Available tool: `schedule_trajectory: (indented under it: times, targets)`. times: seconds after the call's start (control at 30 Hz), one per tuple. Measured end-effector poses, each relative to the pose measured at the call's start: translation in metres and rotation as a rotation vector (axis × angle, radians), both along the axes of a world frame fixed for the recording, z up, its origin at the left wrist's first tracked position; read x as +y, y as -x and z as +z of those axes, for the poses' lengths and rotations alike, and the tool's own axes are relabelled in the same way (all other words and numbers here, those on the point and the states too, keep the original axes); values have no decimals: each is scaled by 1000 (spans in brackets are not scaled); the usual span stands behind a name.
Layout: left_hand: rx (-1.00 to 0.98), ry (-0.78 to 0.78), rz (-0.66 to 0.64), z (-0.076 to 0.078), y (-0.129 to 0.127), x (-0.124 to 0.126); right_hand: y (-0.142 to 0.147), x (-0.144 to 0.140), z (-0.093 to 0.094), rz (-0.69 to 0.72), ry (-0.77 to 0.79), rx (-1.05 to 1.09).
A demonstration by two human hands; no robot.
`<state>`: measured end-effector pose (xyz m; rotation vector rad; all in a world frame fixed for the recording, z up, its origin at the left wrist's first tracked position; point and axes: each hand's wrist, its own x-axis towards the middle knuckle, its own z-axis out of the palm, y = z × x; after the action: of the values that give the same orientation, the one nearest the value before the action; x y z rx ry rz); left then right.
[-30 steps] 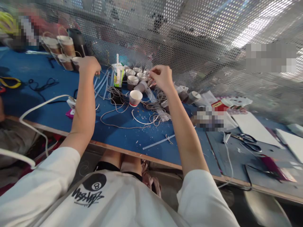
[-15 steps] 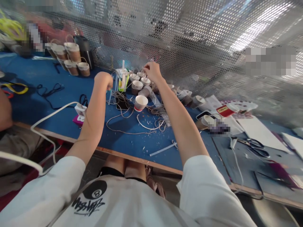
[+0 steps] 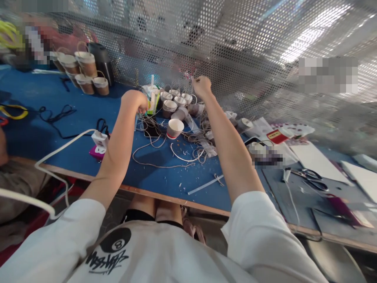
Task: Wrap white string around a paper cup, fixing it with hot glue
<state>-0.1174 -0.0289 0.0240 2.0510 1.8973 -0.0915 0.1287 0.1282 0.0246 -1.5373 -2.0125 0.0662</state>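
My left hand [image 3: 135, 101] is closed beside a green-and-white carton [image 3: 153, 103]. A small teal bit shows at its fingertips, but what it belongs to is hidden. Farther right, my right hand [image 3: 202, 87] is raised in front of the mesh, fingers drawn together; anything between them is too small to make out. Below and left of it stand several small cups wrapped in brown [image 3: 169, 109], with one tipped on its side. A white paper cup with a red base band [image 3: 175, 127] stands closer to me, among loose tan cord [image 3: 159, 163].
Stacked cups with handles [image 3: 85, 65] and a black flask [image 3: 101, 59] stand back left. A white cable [image 3: 67, 139] crosses the left side. Scissors [image 3: 312, 177] and papers [image 3: 321, 161] lie at right. Perforated metal mesh [image 3: 235, 51] rises behind the table. A person's arm [image 3: 2, 147] is at far left.
My right hand has moved up and right, away from the cups, and another upright cup shows where it was. My left hand has shifted slightly right, towards the carton.
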Motion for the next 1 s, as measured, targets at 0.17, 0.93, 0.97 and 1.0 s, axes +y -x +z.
schedule_trajectory:
  times: [0.17, 0.93, 0.97, 1.0]
  targets:
    - [5, 90, 34, 6, -24, 0, -49, -43, 6, 73, -151, 132]
    - [54, -113, -368, -37, -109, -7, -84, -254, -77, 396, 160, -296]
    - [48, -106, -376, -38, -108, -5, -75, -259, -83, 426, 195, -426]
    - [44, -105, -384, -39, -107, -3, -64, -264, -89, 426, 188, -537]
